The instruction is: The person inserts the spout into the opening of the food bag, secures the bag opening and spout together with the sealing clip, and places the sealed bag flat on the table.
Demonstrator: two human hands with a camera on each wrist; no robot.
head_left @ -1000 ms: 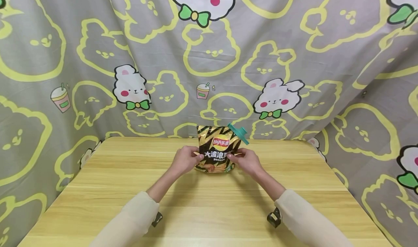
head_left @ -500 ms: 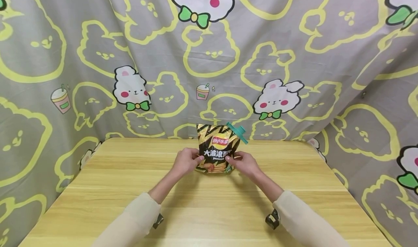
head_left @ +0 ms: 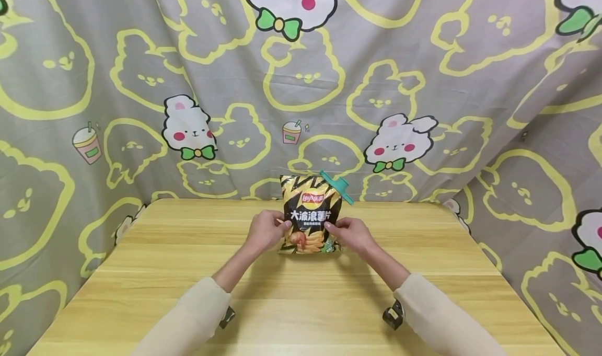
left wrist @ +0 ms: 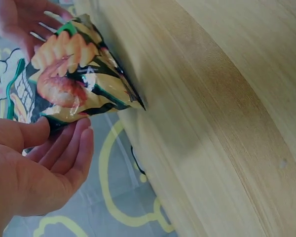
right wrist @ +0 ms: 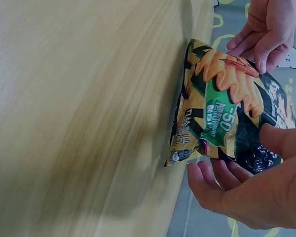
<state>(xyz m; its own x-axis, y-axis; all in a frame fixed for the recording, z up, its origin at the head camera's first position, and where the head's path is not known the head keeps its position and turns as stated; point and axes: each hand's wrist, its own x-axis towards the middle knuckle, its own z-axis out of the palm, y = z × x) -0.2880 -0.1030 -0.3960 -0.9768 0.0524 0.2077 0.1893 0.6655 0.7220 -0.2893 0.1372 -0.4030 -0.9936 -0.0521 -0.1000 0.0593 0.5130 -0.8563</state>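
Observation:
A black and gold bag of potato chips [head_left: 310,215] stands roughly upright near the back of the table, its printed front towards me. Across its upper right corner sits a teal bag clip [head_left: 336,186], tilted down to the right. My left hand [head_left: 268,231] pinches the bag's left side, thumb on the front. On the opposite side my right hand [head_left: 354,233] grips it in the same way, as the right wrist view also shows. The bag's lower edge is close to the tabletop; whether it touches, I cannot tell. Its back is hidden.
A light wooden table [head_left: 301,309] spreads beneath both forearms. Right behind it hangs a grey curtain [head_left: 235,73] with yellow outlines and white rabbits, which also runs along both sides. Dark devices sit at the wrists, below the sleeves [head_left: 202,303].
The bag has straightened and shifted slightly left, showing more of its front. Its clip has moved a little left and up. Both hands keep their hold on the sides.

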